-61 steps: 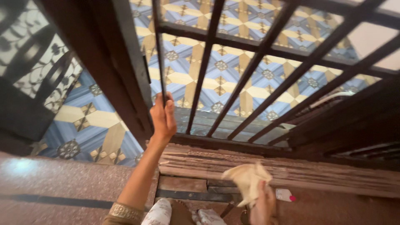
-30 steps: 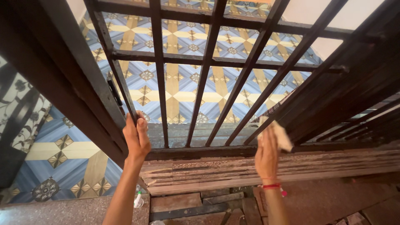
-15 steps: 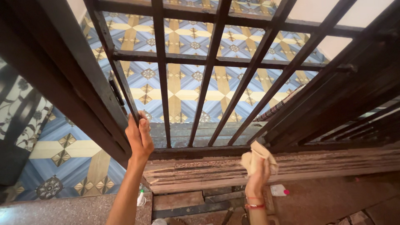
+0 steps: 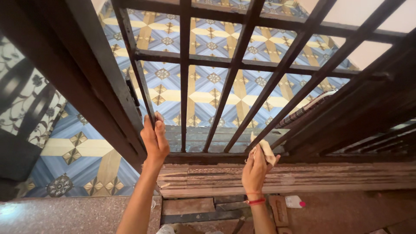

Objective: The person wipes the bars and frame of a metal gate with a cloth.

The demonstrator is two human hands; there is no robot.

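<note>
A dark metal window grille with upright and cross bars fills the view. My left hand grips the lower end of the leftmost upright bar. My right hand holds a crumpled pale cloth and presses it against the foot of a slanted bar, just above the grille's bottom rail. A red thread band circles my right wrist. Below both hands runs a worn wooden sill.
Behind the bars lies a blue, yellow and white patterned tile floor. A dark wooden frame stands at the left, a shuttered dark panel at the right. A small white bottle with a pink cap lies below the sill.
My right hand with the cloth dropped from higher on the bars, then came back up to the foot of a slanted bar. My left hand kept its hold on the left bar.
</note>
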